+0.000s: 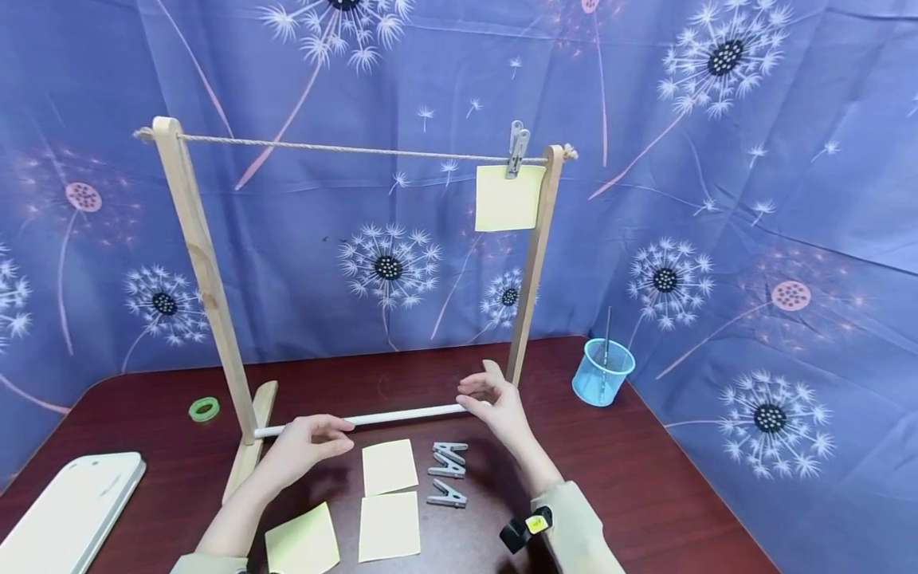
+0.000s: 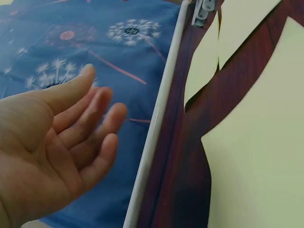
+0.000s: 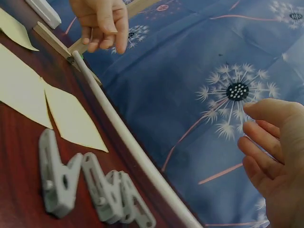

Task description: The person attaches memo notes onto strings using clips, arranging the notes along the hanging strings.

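Yellow notes (image 1: 390, 528) lie beside grey clothespins (image 1: 448, 465); left hand (image 1: 300, 450) and right hand (image 1: 504, 408) hover, fingers loosely spread; yellow wrist label (image 1: 536, 524) unreadable.

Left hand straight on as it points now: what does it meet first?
Likely the white rod, which crosses ahead of the left hand in its wrist view; depth is unclear, so the hand might clear it.
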The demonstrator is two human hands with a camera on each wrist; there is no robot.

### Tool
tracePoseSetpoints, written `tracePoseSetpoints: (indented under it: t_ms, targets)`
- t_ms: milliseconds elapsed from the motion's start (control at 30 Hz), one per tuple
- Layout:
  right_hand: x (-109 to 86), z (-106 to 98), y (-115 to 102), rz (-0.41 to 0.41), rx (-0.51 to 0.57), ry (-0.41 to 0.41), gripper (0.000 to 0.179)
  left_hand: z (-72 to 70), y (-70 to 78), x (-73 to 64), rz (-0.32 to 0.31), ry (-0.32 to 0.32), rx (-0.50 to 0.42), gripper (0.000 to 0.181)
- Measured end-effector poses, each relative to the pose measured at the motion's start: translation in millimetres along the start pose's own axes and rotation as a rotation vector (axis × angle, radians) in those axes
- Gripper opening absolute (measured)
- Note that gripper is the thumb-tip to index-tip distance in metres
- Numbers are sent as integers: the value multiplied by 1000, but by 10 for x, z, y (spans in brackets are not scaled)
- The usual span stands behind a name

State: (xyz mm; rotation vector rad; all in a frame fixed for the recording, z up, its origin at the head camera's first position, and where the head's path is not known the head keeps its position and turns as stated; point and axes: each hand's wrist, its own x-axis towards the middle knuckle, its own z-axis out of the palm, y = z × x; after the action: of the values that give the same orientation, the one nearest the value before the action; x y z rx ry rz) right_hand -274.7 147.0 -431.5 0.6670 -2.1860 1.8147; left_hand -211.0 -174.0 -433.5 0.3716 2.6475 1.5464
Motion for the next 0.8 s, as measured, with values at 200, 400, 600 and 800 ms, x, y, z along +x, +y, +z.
tracePoseSetpoints:
  t_ms: [200,400,600,800]
  targets:
    - [-94,15,112,64,-56,-53,27,-59,-140,-121,3,-89,-22,43]
    - [-142,-25,210,67,-184,-138,25,-108,-237,-177,-7,-143,-41,43]
    - [-188,-85,289,65,-251,-241,31,-158,-310,-212,1,-233,-33,38]
    - [-207,-134,347,50,-294,-272,31,-157,-330,-214,19,-302,-50,35]
